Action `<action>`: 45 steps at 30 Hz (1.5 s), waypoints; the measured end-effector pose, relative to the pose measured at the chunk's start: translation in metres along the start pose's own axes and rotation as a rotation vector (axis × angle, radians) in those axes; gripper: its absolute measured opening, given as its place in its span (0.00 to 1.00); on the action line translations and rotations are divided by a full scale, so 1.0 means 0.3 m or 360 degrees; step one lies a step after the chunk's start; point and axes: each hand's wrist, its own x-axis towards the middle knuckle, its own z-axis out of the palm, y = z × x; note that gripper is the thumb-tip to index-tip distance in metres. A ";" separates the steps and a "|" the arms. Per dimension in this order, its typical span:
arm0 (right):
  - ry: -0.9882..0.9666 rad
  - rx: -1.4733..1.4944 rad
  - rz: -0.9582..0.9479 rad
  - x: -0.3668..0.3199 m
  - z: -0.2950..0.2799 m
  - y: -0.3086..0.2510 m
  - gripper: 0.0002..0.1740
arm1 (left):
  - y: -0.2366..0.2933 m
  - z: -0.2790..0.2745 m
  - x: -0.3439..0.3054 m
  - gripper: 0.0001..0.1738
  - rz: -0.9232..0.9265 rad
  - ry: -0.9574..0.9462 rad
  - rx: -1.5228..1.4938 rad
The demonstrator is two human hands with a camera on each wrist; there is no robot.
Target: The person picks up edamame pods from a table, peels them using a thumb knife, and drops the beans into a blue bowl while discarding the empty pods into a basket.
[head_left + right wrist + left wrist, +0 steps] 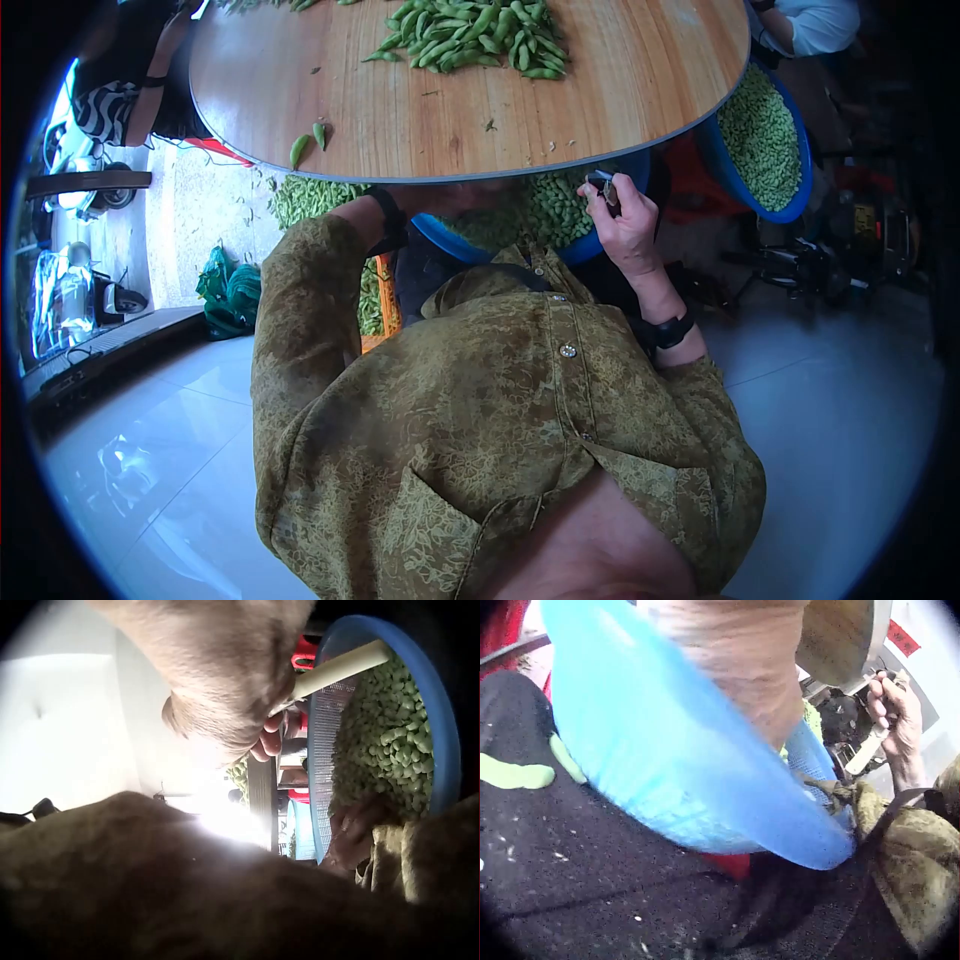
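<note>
1. Biggest of all, the wood-grained surface (pixel 640 80) sweeps across the top of the head view, its curved edge towards the person.
2. Next, the blue basket (pixel 444 720): it sits under that near edge, just in front of the person's body, with shelled beans (pixel 397 742) heaped inside.
3. Over to the person's right, a second blue basket (pixel 803 165), again with shelled beans in it.
4. Up on the surface, a pile of green pods (pixel 470 35), long axes every which way, though a few at its fringe lie nearly sideways in the head view.
5. Here's the left hand (pixel 352 836), down in the nearer basket at the beans; it's dim there, and I can't tell how far its fingers bend or whether they hold anything.
6. And the right hand (pixel 628 222), raised beside that basket, fingers curled firmly round a pale bar (pixel 341 669).
7. The bar itself: straight and slim, running from the fist up and right in the right wrist view, across the basket's mouth; whether it touches the rim, I can't tell. From the left wrist it slants down and left.
8. Smallest, two loose pods (pixel 299 151) near the surface's edge, far ends leaning together.
</note>
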 end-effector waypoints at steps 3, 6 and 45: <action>-0.0015 -0.0007 0.0010 -0.010 0.003 0.013 0.01 | -0.022 -0.005 -0.003 0.24 -0.0030 0.0029 0.0094; -0.0025 -0.0062 -0.0035 -0.008 0.007 0.009 0.02 | -0.052 -0.011 -0.006 0.24 -0.0062 0.0053 0.0192; -0.0354 0.1431 0.0717 0.117 0.035 -0.090 0.21 | -0.066 -0.499 0.013 0.15 -0.1112 0.1107 0.0220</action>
